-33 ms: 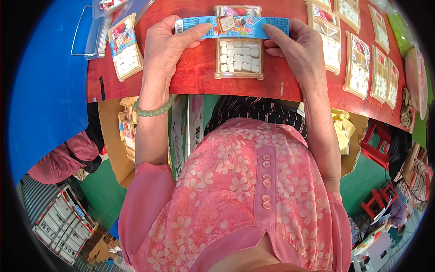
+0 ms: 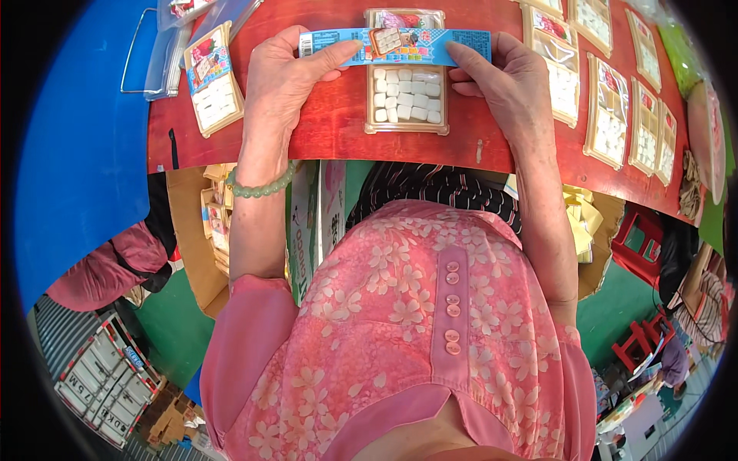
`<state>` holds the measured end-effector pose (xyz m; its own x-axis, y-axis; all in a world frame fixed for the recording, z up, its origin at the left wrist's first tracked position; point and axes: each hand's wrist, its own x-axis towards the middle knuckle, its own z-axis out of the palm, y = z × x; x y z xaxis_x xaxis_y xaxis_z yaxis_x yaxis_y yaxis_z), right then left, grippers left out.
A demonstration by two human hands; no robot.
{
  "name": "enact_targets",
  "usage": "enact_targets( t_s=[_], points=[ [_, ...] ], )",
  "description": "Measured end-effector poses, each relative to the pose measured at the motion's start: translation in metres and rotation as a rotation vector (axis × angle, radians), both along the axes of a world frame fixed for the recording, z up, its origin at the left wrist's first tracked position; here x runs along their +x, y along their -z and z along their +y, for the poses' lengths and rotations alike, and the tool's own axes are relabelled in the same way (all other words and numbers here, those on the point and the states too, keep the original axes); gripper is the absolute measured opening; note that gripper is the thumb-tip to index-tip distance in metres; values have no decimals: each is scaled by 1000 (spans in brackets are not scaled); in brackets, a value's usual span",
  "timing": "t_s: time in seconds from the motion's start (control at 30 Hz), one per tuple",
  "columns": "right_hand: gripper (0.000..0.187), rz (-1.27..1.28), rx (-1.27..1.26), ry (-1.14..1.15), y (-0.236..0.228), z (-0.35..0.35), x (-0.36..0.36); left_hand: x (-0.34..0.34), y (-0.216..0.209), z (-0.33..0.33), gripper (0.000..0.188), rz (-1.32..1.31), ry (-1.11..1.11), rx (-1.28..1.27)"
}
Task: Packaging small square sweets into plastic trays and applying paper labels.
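Stretched level between my two hands is a blue printed paper label strip (image 2: pixel 430 55) with a picture on it. My left hand (image 2: pixel 286 81) pinches its left end, thumb on top and fingers behind. My right hand (image 2: pixel 507 84) grips the right end the same way. Behind the strip sits a tan plastic tray (image 2: pixel 407 130), partly covered by it. Rows of small white pillow-shaped pieces (image 2: pixel 403 96) fill the tray's near part, and some pink-red showing at its far end is mostly hidden. Whether the strip touches the tray I cannot tell.
On the red table (image 2: pixel 327 142), a tray with a blue label (image 2: pixel 206 65) lies left, beside stacked clear plastic (image 2: pixel 165 65). Several filled trays (image 2: pixel 607 111) stand at the right. Below the table edge are a carton (image 2: pixel 188 238) and yellow pieces (image 2: pixel 583 219).
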<state>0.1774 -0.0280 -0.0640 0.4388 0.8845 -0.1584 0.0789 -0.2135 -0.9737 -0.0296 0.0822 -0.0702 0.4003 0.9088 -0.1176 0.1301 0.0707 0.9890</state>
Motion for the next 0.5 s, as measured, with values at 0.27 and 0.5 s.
enact_targets(
  t_s=[0.27,0.5],
  points=[
    [24,-62,33,0,3,-1,2,2,-2,-3,18,45,39,24],
    [22,-87,36,3,5,-1,2,6,-4,-6,19,154,39,84]
  ],
)
